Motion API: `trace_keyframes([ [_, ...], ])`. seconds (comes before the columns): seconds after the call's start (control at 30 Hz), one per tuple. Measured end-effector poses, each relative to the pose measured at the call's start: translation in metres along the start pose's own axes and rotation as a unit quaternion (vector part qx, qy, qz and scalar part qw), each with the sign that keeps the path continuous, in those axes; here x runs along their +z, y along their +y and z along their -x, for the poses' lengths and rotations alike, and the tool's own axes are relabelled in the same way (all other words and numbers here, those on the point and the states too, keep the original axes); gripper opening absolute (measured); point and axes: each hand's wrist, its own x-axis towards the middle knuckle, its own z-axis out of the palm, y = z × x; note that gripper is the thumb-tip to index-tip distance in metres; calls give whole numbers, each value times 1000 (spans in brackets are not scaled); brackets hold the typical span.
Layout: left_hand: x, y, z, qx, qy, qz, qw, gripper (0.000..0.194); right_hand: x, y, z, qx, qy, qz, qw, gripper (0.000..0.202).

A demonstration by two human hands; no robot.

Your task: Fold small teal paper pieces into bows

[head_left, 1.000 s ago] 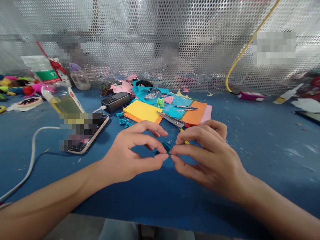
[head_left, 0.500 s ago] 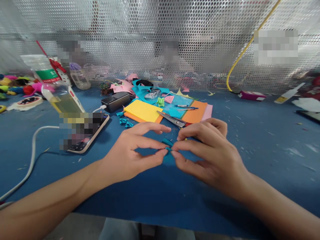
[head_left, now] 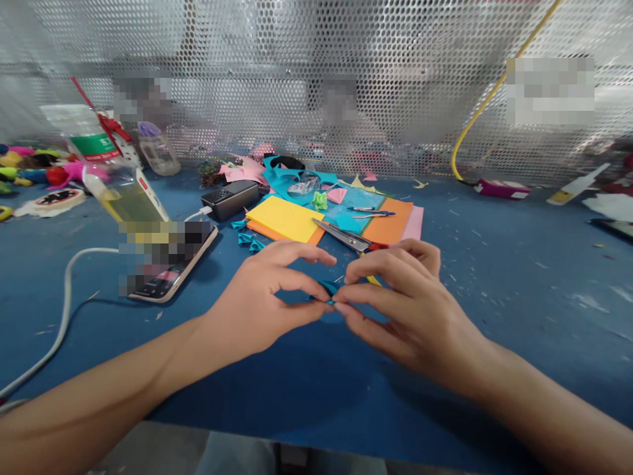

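A small folded piece of blue paper [head_left: 329, 287] is pinched between the fingertips of both hands, low over the table. My left hand [head_left: 270, 297] grips it from the left with thumb and forefinger. From the right, my right hand [head_left: 405, 297] closes thumb and forefinger on the same piece. The fingers cover most of it, so its exact shape cannot be made out. Several small folded blue paper pieces [head_left: 247, 241] lie beyond my left hand. Scissors [head_left: 346, 236] with red and yellow handles rest beyond my right hand, which partly hides them.
Yellow paper [head_left: 284, 218] and orange paper [head_left: 388, 223] lie behind the hands. Pens [head_left: 370, 212] sit on top. Left are a propped phone [head_left: 173, 270], a black box [head_left: 230, 199], a white cable [head_left: 66, 284] and a bottle [head_left: 123, 191]. A perforated metal screen [head_left: 395, 86] stands behind.
Both hands stay pinched on the blue paper. The fingertips have shifted slightly, and less of the paper shows between them. More of the scissors' yellow handle shows beside the right hand.
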Motion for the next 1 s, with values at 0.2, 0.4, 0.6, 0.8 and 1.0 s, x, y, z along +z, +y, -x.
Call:
trace_keyframes([
  [0.2, -2, 4, 0, -60, -26, 53, 996, 5, -2, 0, -2, -3, 1, 56, 998, 3],
  [0.4, -1, 3, 2, -60, -55, 51, 995, 7, 0, -5, -2, -5, -21, 48, 999, 9],
  [0.6, 1, -1, 4, -24, -77, 26, 996, 8, 4, -6, -1, -3, -53, 8, 999, 13],
  [0.8, 1, 3, 2, -31, -57, 39, 997, 10, -4, -5, -1, 0, -30, 25, 999, 5],
  [1.0, 2, 2, 2, -32, -66, 56, 996, 7, -5, -3, -1, -38, -49, 81, 995, 10],
])
